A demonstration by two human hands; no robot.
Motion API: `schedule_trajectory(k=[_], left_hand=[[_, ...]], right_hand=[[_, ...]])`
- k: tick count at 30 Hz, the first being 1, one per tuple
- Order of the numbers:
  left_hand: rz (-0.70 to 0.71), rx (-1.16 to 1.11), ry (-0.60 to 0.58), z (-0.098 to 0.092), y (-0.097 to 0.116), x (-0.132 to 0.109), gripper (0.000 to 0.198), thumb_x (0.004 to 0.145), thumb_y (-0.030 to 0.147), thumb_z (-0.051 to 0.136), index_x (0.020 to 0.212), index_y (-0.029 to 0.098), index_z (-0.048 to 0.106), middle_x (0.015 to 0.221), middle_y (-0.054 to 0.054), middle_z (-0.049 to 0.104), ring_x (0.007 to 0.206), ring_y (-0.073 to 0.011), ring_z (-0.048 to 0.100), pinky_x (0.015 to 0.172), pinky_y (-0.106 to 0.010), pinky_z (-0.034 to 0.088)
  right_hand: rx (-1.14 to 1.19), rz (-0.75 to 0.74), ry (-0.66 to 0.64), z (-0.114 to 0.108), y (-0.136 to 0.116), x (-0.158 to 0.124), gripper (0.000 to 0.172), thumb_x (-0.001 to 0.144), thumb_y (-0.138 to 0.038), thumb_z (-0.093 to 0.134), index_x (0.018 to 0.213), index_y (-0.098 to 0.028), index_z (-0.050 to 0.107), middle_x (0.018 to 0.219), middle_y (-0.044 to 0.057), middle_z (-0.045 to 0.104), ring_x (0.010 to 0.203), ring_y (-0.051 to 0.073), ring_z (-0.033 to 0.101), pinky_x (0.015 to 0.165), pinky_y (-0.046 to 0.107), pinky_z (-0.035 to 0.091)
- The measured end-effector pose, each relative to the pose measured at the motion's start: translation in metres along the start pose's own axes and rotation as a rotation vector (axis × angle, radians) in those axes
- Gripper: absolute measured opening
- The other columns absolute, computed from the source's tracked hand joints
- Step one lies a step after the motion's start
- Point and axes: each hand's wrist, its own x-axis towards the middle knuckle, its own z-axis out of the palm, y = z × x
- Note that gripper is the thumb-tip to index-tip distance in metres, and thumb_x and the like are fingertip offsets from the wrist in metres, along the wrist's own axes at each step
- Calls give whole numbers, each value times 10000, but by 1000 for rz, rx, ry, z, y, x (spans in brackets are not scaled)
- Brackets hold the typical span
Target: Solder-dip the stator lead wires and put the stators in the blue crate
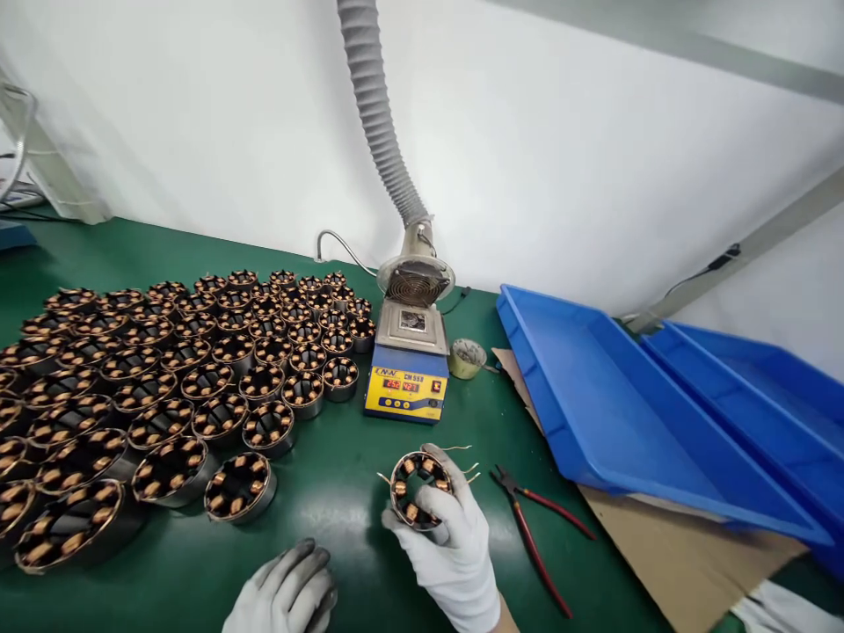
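Note:
My right hand (454,545), in a white glove, grips a motor stator (420,491) with a ring of copper coils. Its thumb reaches into the ring's opening and the other fingers wrap around the outside. Several loose wire ends stick out from the stator on both sides. Lower down and to the left, my left hand (283,589), also gloved and with greyed fingertips, is low over the green table. Its fingers are loosely bent, with nothing visible in them. A stator (264,503) from the front of the group stands just beyond that hand.
Rows of stators (158,369) cover the table's left side. A blue-and-yellow solder pot (405,387) stands under a grey exhaust hose (379,105), beside a small cup (467,359). Red-handled cutters (537,536) lie right. Blue trays (613,396) rest partly on cardboard (686,554).

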Motion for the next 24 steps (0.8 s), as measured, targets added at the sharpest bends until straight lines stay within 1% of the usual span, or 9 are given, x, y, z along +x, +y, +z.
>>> schedule_trajectory(k=[4, 7, 10, 13, 15, 18, 19, 21, 24], left_hand=[[-80, -73, 40, -8, 7, 15, 300, 877, 145, 328, 775, 235, 594, 751, 49, 747, 706, -130, 704, 615, -248, 518], [-72, -81, 4, -8, 7, 17, 276, 882, 166, 336, 788, 228, 587, 754, 29, 748, 708, -149, 706, 614, -266, 511], [-61, -73, -36, -7, 7, 12, 252, 886, 183, 346, 811, 219, 584, 765, 13, 750, 717, -170, 707, 614, -287, 515], [-53, -74, -56, -7, 6, 9, 241, 888, 193, 353, 820, 219, 582, 774, 6, 751, 728, -179, 709, 611, -293, 526], [-47, -78, -53, -7, 6, 10, 233, 889, 201, 356, 824, 225, 579, 770, 10, 751, 724, -176, 710, 597, -285, 536], [-69, -83, -67, -6, 7, 12, 228, 903, 276, 359, 832, 243, 572, 780, 16, 752, 745, -183, 711, 583, -285, 557], [-81, -91, -75, -5, 9, 12, 237, 906, 327, 358, 847, 246, 573, 798, 13, 753, 767, -188, 711, 589, -289, 565], [-99, -122, -119, -3, 16, 14, 296, 901, 423, 354, 932, 230, 576, 873, -10, 751, 823, -188, 705, 636, -279, 580], [-88, -181, -276, -1, 36, 23, 501, 833, 509, 457, 1178, 150, 516, 1045, -92, 711, 888, -183, 692, 682, -221, 575]], right_hand=[[-62, 89, -3, 7, -2, -27, 191, 737, -250, 670, 856, -221, 524, 1149, 150, 592, 931, 246, 652, 702, 317, 575], [-80, 157, -55, 12, 1, -40, 198, 708, -246, 694, 834, -226, 543, 1134, 139, 610, 868, 238, 669, 678, 312, 576], [-63, 201, -71, 15, 7, -46, 236, 682, -219, 715, 862, -227, 562, 1141, 141, 608, 896, 251, 662, 706, 332, 575], [-2, 209, -65, 12, 12, -48, 305, 683, -212, 727, 952, -234, 583, 1194, 146, 585, 934, 262, 654, 727, 348, 573], [89, 234, -96, 6, 15, -50, 420, 689, -218, 737, 1079, -250, 582, 1254, 142, 553, 992, 267, 635, 775, 361, 563], [298, 327, -109, -7, 19, -56, 563, 710, -270, 736, 1236, -275, 535, 1211, 117, 595, 1075, 283, 594, 878, 410, 518], [381, 390, -72, -11, 21, -58, 558, 732, -293, 719, 1255, -287, 524, 1186, 106, 614, 1077, 282, 594, 892, 422, 509], [571, 547, 75, -17, 26, -60, 531, 779, -358, 670, 1278, -313, 494, 1170, 95, 627, 1028, 275, 624, 859, 436, 526], [814, 814, 295, -21, 33, -56, 606, 815, -492, 583, 1350, -307, 368, 1132, 117, 638, 873, 268, 679, 743, 457, 562]])
